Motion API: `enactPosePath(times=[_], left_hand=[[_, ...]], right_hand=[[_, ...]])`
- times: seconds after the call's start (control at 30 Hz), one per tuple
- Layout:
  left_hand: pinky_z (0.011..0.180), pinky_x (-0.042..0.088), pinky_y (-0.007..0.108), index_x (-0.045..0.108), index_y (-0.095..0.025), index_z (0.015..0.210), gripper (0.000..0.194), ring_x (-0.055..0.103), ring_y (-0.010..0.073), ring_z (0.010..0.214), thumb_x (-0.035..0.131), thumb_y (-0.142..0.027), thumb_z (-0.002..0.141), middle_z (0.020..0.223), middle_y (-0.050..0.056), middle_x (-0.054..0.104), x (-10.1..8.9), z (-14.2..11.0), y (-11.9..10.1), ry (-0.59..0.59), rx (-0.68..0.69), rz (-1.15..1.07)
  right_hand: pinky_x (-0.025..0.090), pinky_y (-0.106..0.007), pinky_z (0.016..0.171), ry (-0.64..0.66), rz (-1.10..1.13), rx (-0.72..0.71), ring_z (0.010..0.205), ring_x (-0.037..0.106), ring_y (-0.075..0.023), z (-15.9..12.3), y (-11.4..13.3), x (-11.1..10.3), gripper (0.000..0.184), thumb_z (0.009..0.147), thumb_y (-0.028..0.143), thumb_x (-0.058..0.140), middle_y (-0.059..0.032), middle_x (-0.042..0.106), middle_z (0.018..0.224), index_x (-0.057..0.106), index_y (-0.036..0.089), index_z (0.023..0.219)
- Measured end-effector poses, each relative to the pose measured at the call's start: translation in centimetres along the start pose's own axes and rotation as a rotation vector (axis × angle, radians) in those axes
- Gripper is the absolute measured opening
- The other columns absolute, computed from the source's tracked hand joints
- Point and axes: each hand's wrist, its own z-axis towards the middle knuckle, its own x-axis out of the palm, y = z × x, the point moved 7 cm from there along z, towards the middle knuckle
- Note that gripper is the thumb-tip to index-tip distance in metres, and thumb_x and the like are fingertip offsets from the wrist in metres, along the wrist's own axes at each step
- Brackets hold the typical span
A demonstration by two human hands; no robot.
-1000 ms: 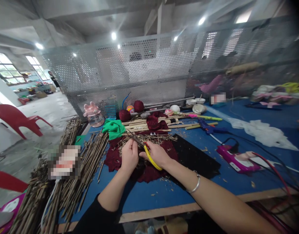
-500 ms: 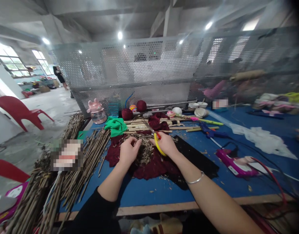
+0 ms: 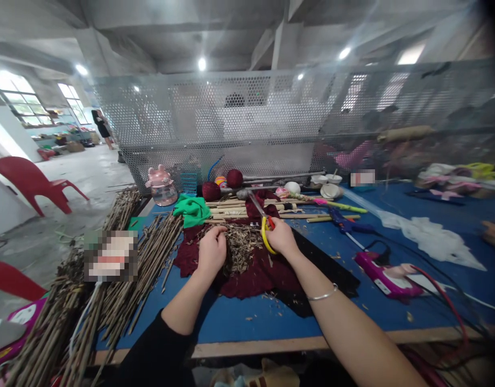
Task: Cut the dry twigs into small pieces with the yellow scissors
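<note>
My right hand (image 3: 280,236) grips yellow-handled scissors (image 3: 264,226), their blades pointing up and away over the bench. My left hand (image 3: 211,251) is curled against the left side of a clump of short dry twigs (image 3: 240,247), its fingers pinching into it. The clump lies on a dark red cloth (image 3: 255,274) spread over the blue table (image 3: 247,322). A black sheet (image 3: 324,269) sticks out from under the cloth on the right.
Long bundles of brown sticks (image 3: 110,290) cover the table's left end. Bamboo rods (image 3: 247,209), green cloth (image 3: 191,209), maroon yarn balls (image 3: 234,178) and a pink bottle (image 3: 162,187) sit at the back. A glue gun (image 3: 344,220), pink device (image 3: 382,277) with cables lie right.
My right hand has lifted the scissors away from the twigs and turned the blades upward. My left hand shifted slightly onto the clump's left edge. The view tilted up a little.
</note>
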Motion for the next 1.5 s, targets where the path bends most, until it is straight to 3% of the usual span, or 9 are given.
enactPosePath(times=[0.27, 0.47, 0.6, 0.73, 0.9, 1.03, 1.2, 1.33, 1.5], left_hand=[[0.088, 0.040, 0.032, 0.063, -0.016, 0.089, 0.028, 0.053, 0.0177, 0.094, 0.043, -0.008, 0.071, 0.095, 0.007, 0.058, -0.7, 0.1, -1.0, -0.059, 0.070, -0.046], [0.060, 0.046, 0.023, 0.047, -0.015, 0.112, 0.042, 0.056, 0.0122, 0.068, 0.053, -0.035, 0.076, 0.077, 0.004, 0.059, 3.3, -1.5, -0.6, 0.281, -0.271, -0.561], [0.051, 0.043, 0.018, 0.055, -0.014, 0.100, 0.040, 0.054, 0.0089, 0.063, 0.057, -0.042, 0.072, 0.081, 0.005, 0.060, 4.4, -2.2, -0.3, 0.367, -0.442, -0.728], [0.048, 0.044, 0.021, 0.056, -0.017, 0.103, 0.047, 0.054, 0.0084, 0.054, 0.062, -0.045, 0.066, 0.078, 0.003, 0.061, 4.6, -2.8, -0.3, 0.427, -0.577, -0.755], [0.055, 0.043, 0.018, 0.066, -0.012, 0.084, 0.035, 0.053, 0.0075, 0.057, 0.069, -0.037, 0.060, 0.070, 0.003, 0.063, 4.0, -2.0, -0.7, 0.356, -0.475, -0.725], [0.056, 0.043, 0.018, 0.065, -0.012, 0.072, 0.028, 0.054, 0.0074, 0.058, 0.070, -0.035, 0.059, 0.067, 0.002, 0.063, 3.5, -1.5, 0.0, 0.265, -0.499, -0.790], [0.046, 0.041, 0.015, 0.057, -0.016, 0.082, 0.031, 0.056, 0.0069, 0.053, 0.066, -0.040, 0.064, 0.065, -0.001, 0.061, 3.3, -1.5, 0.4, 0.209, -0.562, -0.914], [0.043, 0.040, 0.015, 0.056, -0.014, 0.087, 0.036, 0.055, 0.0071, 0.050, 0.067, -0.039, 0.063, 0.064, 0.000, 0.061, 2.9, -1.3, 0.0, 0.177, -0.511, -0.917], [0.046, 0.042, 0.017, 0.061, -0.012, 0.084, 0.035, 0.056, 0.0086, 0.052, 0.069, -0.037, 0.060, 0.065, 0.002, 0.064, 2.4, -1.2, 0.0, 0.127, -0.499, -0.866]], right_hand=[[0.031, -0.018, 0.038, 0.320, 0.824, 0.106, 0.044, 0.048, -0.0083, -1.9, 2.3, 2.7, 0.036, 0.059, 0.039, 0.063, 0.0034, 0.055, 0.062, 0.041, 0.020, 0.079], [0.032, -0.018, 0.040, 0.514, 0.915, 0.072, 0.042, 0.043, -0.0058, -3.9, 4.4, 4.1, 0.039, 0.054, 0.036, 0.070, 0.0075, 0.048, 0.056, 0.042, 0.019, 0.075], [0.032, -0.019, 0.043, 0.643, 0.891, -0.064, 0.044, 0.040, -0.0052, -5.2, 5.9, 4.7, 0.037, 0.055, 0.032, 0.072, 0.0078, 0.046, 0.056, 0.043, 0.018, 0.072], [0.032, -0.020, 0.046, 0.614, 0.874, -0.110, 0.047, 0.040, -0.0056, -5.4, 6.3, 4.3, 0.035, 0.057, 0.032, 0.071, 0.0080, 0.045, 0.058, 0.043, 0.019, 0.074], [0.029, -0.019, 0.048, 0.603, 0.797, -0.105, 0.049, 0.035, -0.0048, -5.4, 6.2, 4.3, 0.038, 0.055, 0.033, 0.072, 0.0085, 0.042, 0.059, 0.042, 0.019, 0.073], [0.029, -0.020, 0.049, 0.554, 0.719, -0.128, 0.050, 0.034, -0.0063, -5.1, 6.0, 4.3, 0.029, 0.068, 0.041, 0.060, 0.0076, 0.039, 0.057, 0.042, 0.019, 0.074], [0.032, -0.022, 0.055, 0.392, 0.405, -0.248, 0.058, 0.038, -0.0089, -4.4, 5.5, 3.2, 0.025, 0.073, 0.041, 0.054, 0.0040, 0.044, 0.066, 0.043, 0.018, 0.076], [0.033, -0.023, 0.058, 0.419, 0.142, -0.280, 0.064, 0.043, -0.0111, -4.7, 5.2, 3.3, 0.031, 0.067, 0.039, 0.062, 0.0013, 0.050, 0.075, 0.045, 0.018, 0.084], [0.035, -0.024, 0.062, 0.438, 0.068, -0.277, 0.073, 0.048, -0.0142, -5.4, 5.5, 3.6, 0.037, 0.066, 0.041, 0.064, -0.0027, 0.055, 0.086, 0.047, 0.019, 0.090]])
